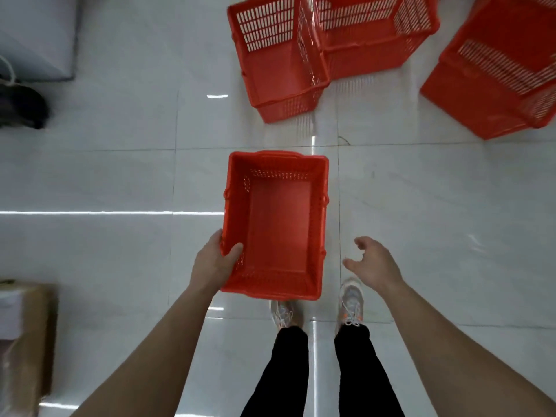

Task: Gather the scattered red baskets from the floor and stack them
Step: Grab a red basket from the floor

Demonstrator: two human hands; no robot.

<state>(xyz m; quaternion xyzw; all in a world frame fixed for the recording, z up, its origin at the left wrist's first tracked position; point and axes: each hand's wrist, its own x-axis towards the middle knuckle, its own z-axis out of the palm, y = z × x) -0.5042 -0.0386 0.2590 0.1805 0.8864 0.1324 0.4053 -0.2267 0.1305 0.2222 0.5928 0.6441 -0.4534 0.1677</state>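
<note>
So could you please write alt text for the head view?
The left hand grips a red basket by its rim above a white tiled floor, the right hand open beside it. Three more baskets lie ahead.

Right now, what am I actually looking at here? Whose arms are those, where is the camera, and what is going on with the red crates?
There is no machine: a person wears a camera on the head, looking down at their own arms and shoes. The left hand grips the rim of one red basket, thumb inside. The right hand is open and holds nothing, beside that basket. Three more red baskets lie tipped on the white tiled floor ahead. A cardboard box sits at the lower left.
</note>
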